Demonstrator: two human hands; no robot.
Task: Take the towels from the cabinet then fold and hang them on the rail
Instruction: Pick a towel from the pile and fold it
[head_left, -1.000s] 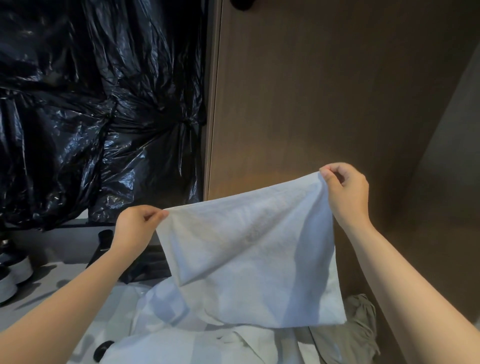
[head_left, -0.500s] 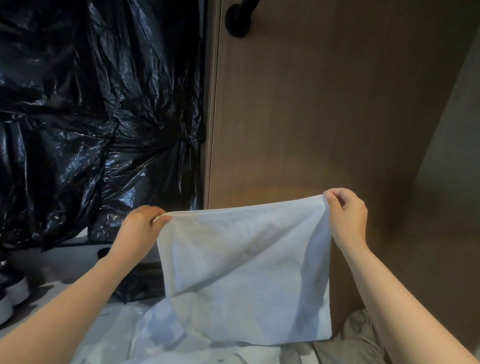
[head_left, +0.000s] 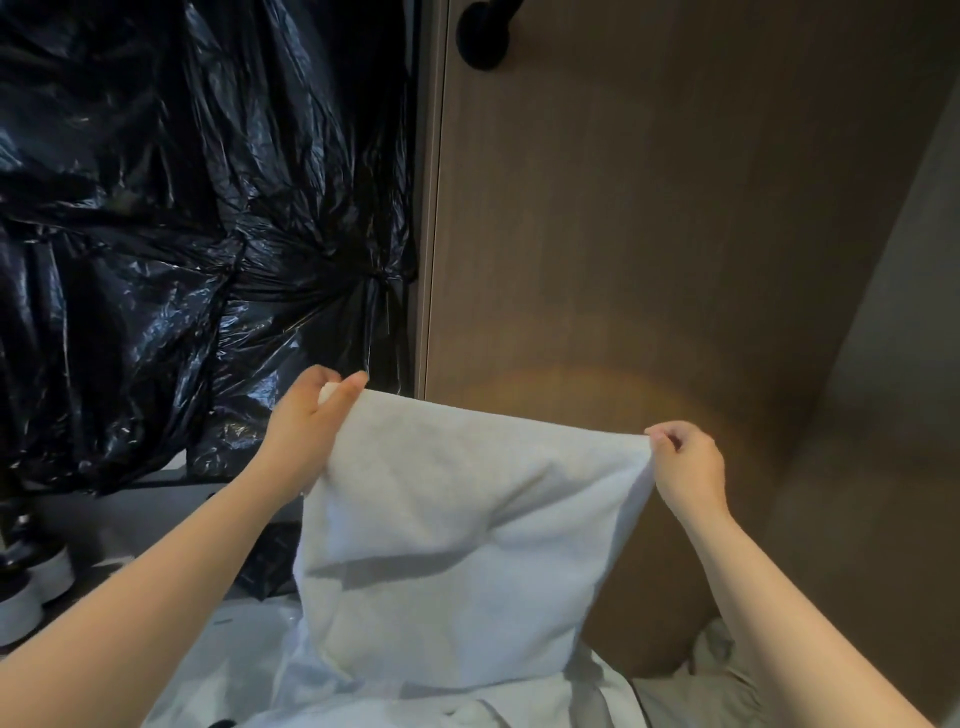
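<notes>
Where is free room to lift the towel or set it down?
Above the towel, the wooden panel is bare up to the black mount. The grey counter between black plastic and left forearm is narrow, crowded by white round containers.

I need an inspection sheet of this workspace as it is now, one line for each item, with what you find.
Surface: grey ledge at lower left, only partly in view.
Job's things: white towel held spread in the air; black round fitting above, rail itself not seen.
Clutter: white round objects and a dark object at lower left.
Hands: left hand and right hand each pinch a top corner of the towel.
Cables: nothing seen.
Surroundings: black plastic sheeting left, wooden panel behind.
</notes>
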